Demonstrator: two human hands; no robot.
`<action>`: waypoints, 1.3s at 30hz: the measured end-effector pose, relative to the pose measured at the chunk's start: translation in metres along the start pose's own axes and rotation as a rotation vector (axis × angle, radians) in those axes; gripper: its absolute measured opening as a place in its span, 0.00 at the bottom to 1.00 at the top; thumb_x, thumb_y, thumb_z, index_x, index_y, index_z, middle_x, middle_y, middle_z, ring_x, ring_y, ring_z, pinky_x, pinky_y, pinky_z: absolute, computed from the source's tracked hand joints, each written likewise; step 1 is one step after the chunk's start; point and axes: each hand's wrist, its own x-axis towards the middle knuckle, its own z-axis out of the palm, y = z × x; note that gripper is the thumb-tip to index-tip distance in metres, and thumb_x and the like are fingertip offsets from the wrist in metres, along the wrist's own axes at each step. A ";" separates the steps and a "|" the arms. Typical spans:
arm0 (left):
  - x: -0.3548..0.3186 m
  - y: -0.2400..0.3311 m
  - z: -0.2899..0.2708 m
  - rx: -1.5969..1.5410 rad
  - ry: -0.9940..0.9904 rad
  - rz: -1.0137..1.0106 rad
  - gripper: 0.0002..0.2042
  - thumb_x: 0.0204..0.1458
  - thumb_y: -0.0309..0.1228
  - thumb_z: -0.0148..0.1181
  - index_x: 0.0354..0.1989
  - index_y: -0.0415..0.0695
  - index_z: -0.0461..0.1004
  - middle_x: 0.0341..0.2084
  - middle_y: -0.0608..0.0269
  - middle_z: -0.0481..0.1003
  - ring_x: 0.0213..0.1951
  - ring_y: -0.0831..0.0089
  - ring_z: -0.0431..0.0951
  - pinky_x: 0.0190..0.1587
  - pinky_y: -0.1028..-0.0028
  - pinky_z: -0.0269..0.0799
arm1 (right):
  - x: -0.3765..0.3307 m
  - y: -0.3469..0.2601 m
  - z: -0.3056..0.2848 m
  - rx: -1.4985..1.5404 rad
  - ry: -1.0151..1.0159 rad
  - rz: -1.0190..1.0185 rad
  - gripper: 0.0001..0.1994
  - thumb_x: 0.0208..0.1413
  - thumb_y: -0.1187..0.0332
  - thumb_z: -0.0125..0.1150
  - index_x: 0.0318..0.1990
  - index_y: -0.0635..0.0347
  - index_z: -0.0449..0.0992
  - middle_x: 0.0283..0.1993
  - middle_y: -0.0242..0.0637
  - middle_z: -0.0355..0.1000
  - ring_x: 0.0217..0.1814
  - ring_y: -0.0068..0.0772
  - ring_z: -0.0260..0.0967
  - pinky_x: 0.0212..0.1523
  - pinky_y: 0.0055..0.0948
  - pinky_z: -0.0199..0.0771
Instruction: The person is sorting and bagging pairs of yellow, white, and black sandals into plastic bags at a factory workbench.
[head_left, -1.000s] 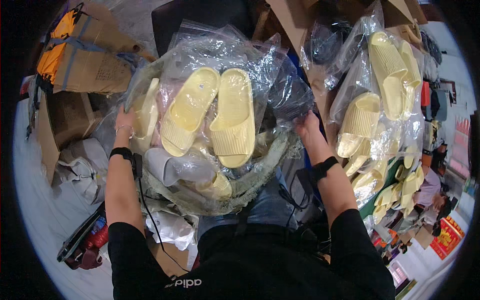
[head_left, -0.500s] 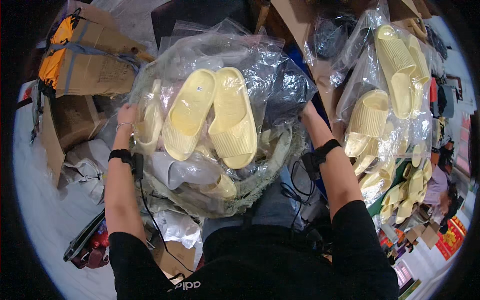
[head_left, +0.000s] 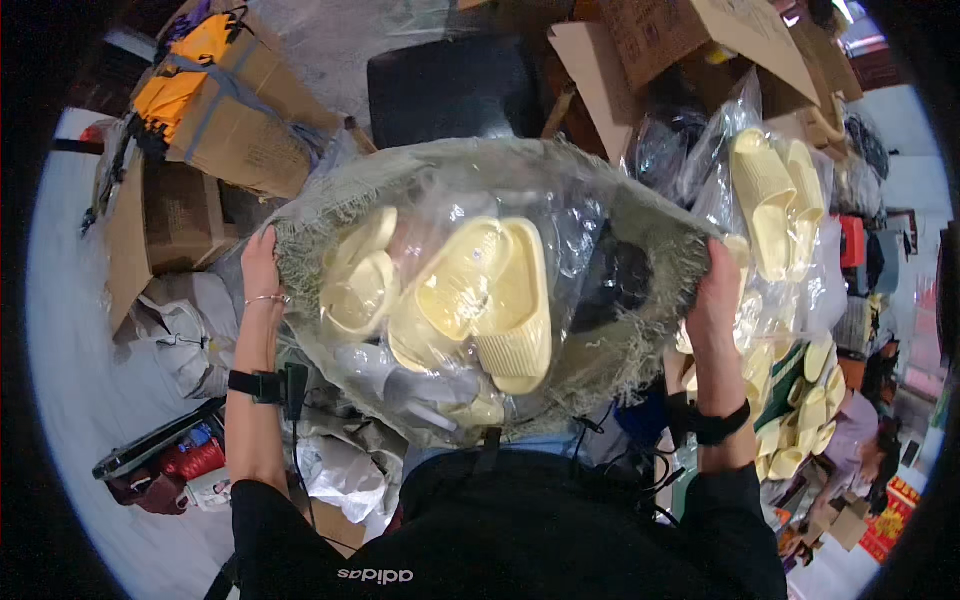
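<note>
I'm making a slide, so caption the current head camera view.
Left hand and right hand grip opposite sides of a frayed sack holding yellow slippers in clear plastic.

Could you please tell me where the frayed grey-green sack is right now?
In the head view, the frayed grey-green sack is at the centre, its rim held by the left hand and the right hand, with yellow slippers inside.

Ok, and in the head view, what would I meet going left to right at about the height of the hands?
Open cardboard box, left hand, left yellow slippers inside the frayed sack, middle yellow slippers, right hand, bagged yellow slippers outside the sack, red object.
</note>
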 end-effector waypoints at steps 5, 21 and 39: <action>-0.038 0.095 -0.007 -0.083 -0.095 0.088 0.12 0.55 0.31 0.47 0.41 0.37 0.71 0.32 0.65 0.74 0.33 0.78 0.73 0.37 0.79 0.68 | -0.035 -0.053 -0.019 -0.288 0.118 -0.295 0.11 0.54 0.68 0.51 0.36 0.70 0.71 0.36 0.38 0.69 0.38 0.27 0.65 0.39 0.25 0.64; 0.000 -0.137 -0.036 0.397 0.206 -0.025 0.49 0.33 0.45 0.71 0.61 0.34 0.48 0.55 0.42 0.58 0.57 0.54 0.59 0.58 0.63 0.56 | 0.088 0.039 -0.090 -0.470 0.347 -0.092 0.20 0.53 0.62 0.46 0.43 0.73 0.71 0.41 0.42 0.70 0.42 0.33 0.65 0.46 0.29 0.63; -0.118 -0.263 -0.080 2.057 -0.355 -0.344 0.11 0.54 0.33 0.42 0.37 0.49 0.73 0.37 0.62 0.74 0.45 0.69 0.70 0.48 0.79 0.56 | 0.001 0.077 -0.064 -0.986 -0.417 0.150 0.11 0.53 0.63 0.54 0.33 0.63 0.68 0.26 0.31 0.69 0.31 0.25 0.68 0.33 0.23 0.69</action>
